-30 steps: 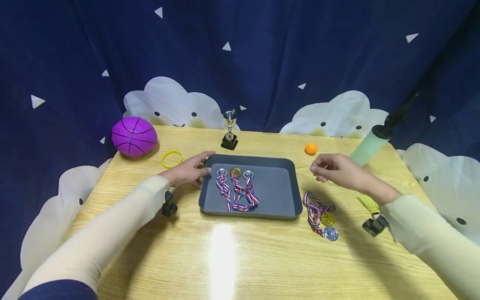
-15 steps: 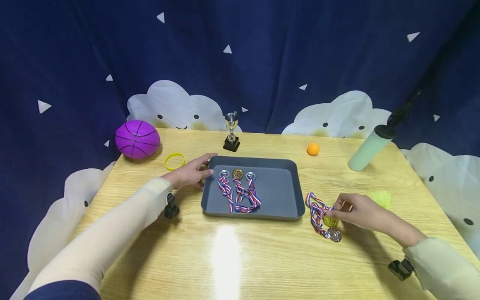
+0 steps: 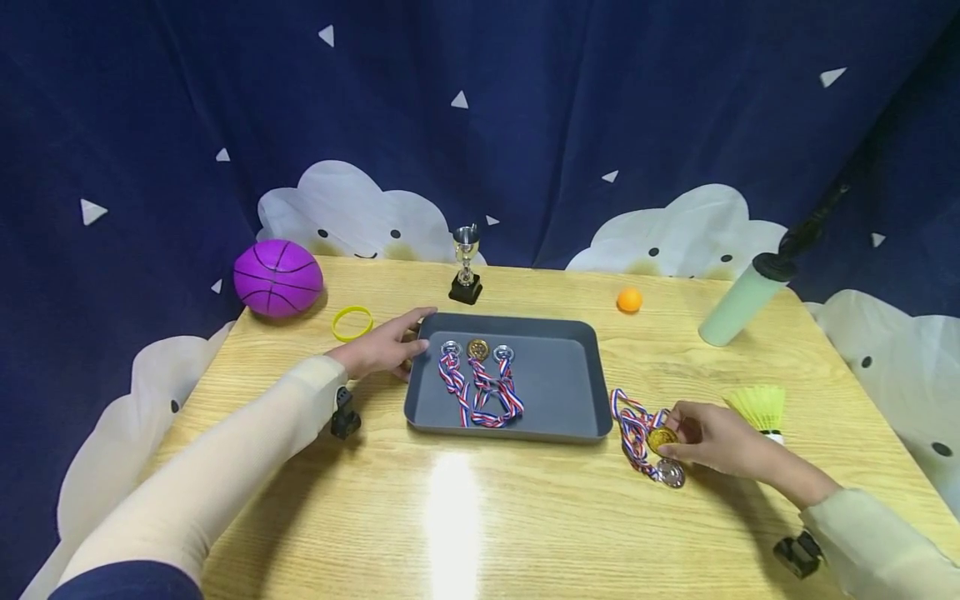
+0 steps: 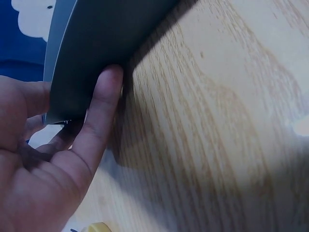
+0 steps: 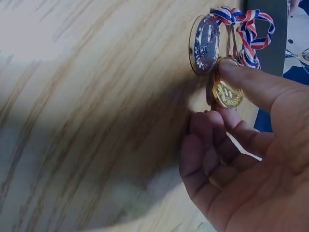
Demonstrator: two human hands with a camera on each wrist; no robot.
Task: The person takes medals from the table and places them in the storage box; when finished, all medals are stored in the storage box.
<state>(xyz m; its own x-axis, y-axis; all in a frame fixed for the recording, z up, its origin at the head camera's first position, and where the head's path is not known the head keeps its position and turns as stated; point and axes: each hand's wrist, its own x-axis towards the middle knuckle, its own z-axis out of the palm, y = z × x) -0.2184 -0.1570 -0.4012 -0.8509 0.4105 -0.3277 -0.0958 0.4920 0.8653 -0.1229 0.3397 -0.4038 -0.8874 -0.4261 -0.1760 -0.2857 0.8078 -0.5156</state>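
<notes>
Glossy wood-grain table; matt grey plastic tray against the left hand; shiny gold medal and silver medal on woven ribbons at the right hand

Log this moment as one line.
left hand: steadies tray edge | right hand: pinches gold medal on table | silver medal: beside it

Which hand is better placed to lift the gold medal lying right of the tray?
The right hand: its fingers already pinch the gold medal on the table. The left hand rests against the far left edge of the tray, so it would likely have to cross over.
</notes>
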